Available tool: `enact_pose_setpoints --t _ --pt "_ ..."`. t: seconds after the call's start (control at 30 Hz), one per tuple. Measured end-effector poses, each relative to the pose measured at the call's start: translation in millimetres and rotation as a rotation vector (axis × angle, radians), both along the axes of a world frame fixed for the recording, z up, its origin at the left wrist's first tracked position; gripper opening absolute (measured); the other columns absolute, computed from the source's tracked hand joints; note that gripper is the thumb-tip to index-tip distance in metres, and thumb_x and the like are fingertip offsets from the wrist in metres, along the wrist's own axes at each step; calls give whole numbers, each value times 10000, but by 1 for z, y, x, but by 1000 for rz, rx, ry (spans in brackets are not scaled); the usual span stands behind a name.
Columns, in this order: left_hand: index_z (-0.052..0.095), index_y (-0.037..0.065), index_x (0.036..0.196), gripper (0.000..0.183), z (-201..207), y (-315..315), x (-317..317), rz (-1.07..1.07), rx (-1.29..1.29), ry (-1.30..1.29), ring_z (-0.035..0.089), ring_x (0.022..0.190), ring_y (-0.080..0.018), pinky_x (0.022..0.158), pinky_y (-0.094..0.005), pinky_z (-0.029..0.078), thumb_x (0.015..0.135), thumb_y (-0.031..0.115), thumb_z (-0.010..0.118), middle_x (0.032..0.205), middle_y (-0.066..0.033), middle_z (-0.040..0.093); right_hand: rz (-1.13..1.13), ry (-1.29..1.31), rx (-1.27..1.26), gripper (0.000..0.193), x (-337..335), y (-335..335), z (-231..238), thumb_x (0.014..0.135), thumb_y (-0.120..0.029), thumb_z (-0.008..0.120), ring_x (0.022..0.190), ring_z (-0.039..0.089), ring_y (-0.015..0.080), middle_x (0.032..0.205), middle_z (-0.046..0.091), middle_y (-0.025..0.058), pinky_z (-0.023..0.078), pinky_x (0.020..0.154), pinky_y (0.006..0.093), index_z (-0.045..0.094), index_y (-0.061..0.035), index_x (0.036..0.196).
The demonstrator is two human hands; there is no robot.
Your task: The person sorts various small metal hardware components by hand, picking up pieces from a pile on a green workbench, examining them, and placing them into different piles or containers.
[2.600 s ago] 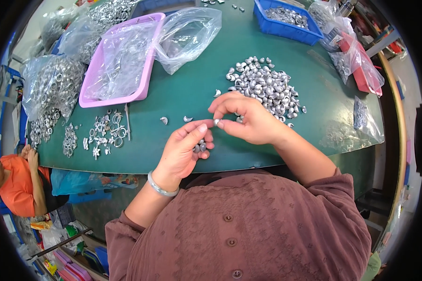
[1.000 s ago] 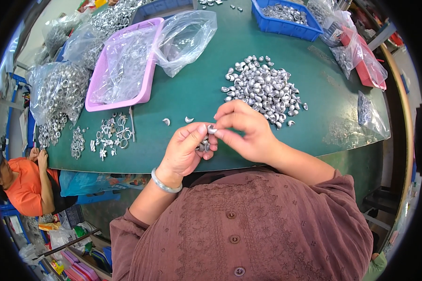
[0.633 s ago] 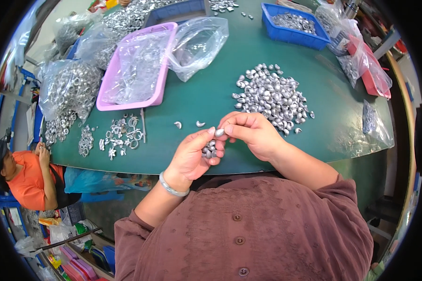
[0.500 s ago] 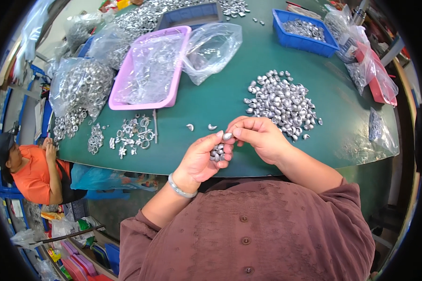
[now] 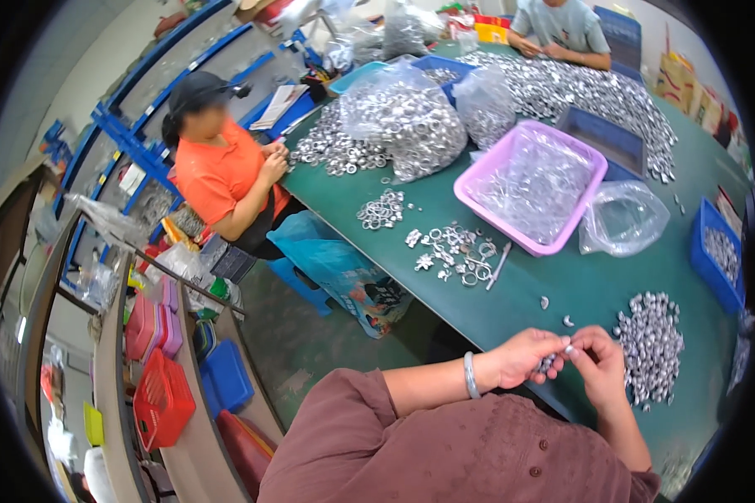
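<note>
My left hand (image 5: pixel 520 359), with a pale bracelet at the wrist, is curled round several small silver metal pieces (image 5: pixel 547 364). Between its fingertips and those of my right hand (image 5: pixel 600 365) is one rounded silver piece (image 5: pixel 570 349), pinched by both. Just beyond my hands, two loose curved pieces (image 5: pixel 568 321) lie apart on the green table (image 5: pixel 377 264). Beside my right hand spreads a heap of similar rounded metal pieces (image 5: pixel 651 348).
A pink tray (image 5: pixel 470 194) lined with clear plastic stands beyond my hands, beside an open clear bag (image 5: pixel 625 220). Ring-shaped parts (image 5: pixel 382 210) and a bulging bag (image 5: pixel 407 117) lie farther left. A person in orange (image 5: pixel 226 172) works at the left edge, another (image 5: pixel 562 29) at the far side.
The view has swung to the left, showing more of the shelves and a second person. My hands stay together, still pinching a silver piece.
</note>
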State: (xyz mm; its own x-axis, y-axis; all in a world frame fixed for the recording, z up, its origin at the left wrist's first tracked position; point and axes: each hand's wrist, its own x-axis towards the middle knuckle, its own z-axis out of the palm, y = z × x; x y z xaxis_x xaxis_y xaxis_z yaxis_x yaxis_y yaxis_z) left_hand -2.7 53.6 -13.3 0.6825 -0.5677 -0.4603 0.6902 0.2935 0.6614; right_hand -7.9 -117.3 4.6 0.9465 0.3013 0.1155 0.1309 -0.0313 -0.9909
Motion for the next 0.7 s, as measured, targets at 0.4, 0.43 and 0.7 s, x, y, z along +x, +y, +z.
enact_pose_setpoints --t 0.4,0.43,0.7 --pt "572 77 792 240 -6 -1 -6 -77 22 -69 473 552 -66 432 -181 361 843 311 551 643 3 516 76 19 -31 25 -4 -6 -11 760 43 533 726 533 128 856 522 78 441 643 227 552 28 764" --pt "571 76 791 241 -7 -1 -6 -62 21 -69 471 550 -67 432 -182 362 843 310 551 641 3 515 79 16 -34 29 -4 -5 -9 760 43 531 727 533 127 857 522 79 441 641 226 555 28 767" --pt "572 73 795 242 -4 -5 -2 -69 35 -81 466 548 -66 435 -185 365 846 308 546 651 8 507 55 -3 -46 33 -3 -8 -11 756 45 533 723 530 123 860 520 81 431 626 217 557 28 771"
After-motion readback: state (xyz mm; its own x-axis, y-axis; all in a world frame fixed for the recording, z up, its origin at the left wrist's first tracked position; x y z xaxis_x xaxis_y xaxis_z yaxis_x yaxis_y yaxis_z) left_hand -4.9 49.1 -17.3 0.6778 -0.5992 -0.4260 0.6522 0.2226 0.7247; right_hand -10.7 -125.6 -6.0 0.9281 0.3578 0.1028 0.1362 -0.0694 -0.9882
